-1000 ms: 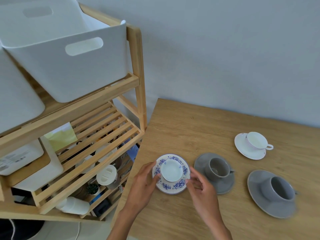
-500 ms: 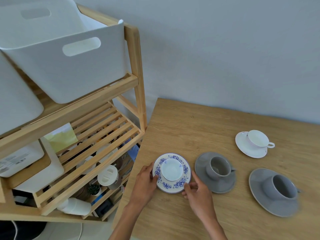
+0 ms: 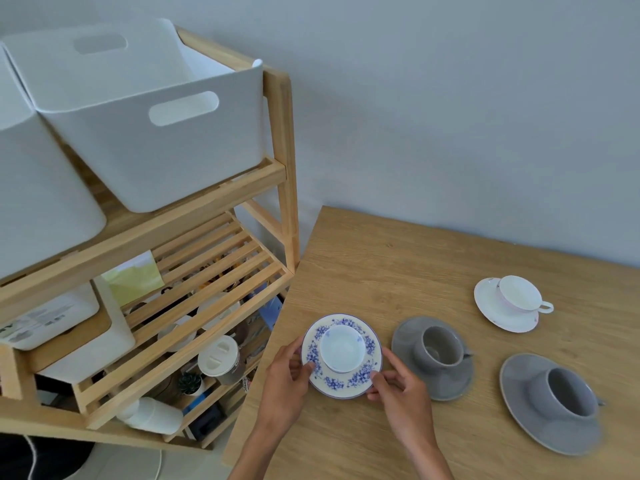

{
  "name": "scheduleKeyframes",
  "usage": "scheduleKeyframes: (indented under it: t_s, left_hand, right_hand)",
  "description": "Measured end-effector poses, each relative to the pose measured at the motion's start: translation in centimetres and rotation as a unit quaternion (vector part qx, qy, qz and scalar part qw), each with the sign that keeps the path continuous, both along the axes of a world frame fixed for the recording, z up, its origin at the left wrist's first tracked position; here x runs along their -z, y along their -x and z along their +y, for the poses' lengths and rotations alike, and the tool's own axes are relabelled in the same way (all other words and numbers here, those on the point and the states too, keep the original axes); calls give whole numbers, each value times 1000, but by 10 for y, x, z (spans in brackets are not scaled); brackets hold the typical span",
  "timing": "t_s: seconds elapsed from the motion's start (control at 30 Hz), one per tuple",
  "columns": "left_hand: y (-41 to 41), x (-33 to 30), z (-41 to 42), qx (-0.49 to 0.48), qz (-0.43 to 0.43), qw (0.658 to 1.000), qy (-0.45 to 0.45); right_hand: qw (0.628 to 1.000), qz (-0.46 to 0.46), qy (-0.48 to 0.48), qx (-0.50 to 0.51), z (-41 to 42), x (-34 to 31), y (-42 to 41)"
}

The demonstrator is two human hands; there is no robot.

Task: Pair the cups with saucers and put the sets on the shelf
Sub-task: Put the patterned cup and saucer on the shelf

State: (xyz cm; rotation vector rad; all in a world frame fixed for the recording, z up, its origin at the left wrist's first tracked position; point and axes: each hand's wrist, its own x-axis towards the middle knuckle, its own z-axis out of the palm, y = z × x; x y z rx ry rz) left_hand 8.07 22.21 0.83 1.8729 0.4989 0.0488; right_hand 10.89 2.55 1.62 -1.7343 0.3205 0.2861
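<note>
A white cup (image 3: 342,348) sits on a blue-flowered saucer (image 3: 360,379) near the table's left edge. My left hand (image 3: 285,382) grips the saucer's left rim and my right hand (image 3: 401,398) grips its near right rim. To the right stand three more sets: a grey cup (image 3: 439,347) on a grey saucer (image 3: 405,341), a larger grey cup (image 3: 562,393) on a grey saucer (image 3: 519,379), and a white cup (image 3: 519,296) on a white saucer (image 3: 488,301). The wooden shelf (image 3: 194,199) stands left of the table.
A white bin (image 3: 145,116) fills the shelf's top level, with another at the far left. The slatted middle level (image 3: 207,258) has a bare stretch beside a white box (image 3: 83,344). Below lie a lidded paper cup (image 3: 220,358), a bottle and small items. The wooden table (image 3: 398,271) meets a grey wall.
Both hands have closed in on the flowered saucer's rim, and my right hand has slid from its right side round to the near right edge. The other sets have not moved.
</note>
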Motion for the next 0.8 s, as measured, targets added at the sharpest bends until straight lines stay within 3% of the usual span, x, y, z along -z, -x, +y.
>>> scheduleKeyframes:
  t_s: [0.43,0.8]
  left_hand:
    - [24,-39,-2,-129,-27,991,2]
    - [53,-66,46,-282,-47,958,-13]
  right_hand:
    - [989,-3,-40,-142,6,-35,-33]
    - [948,20,-89,-305,85,-50,-64]
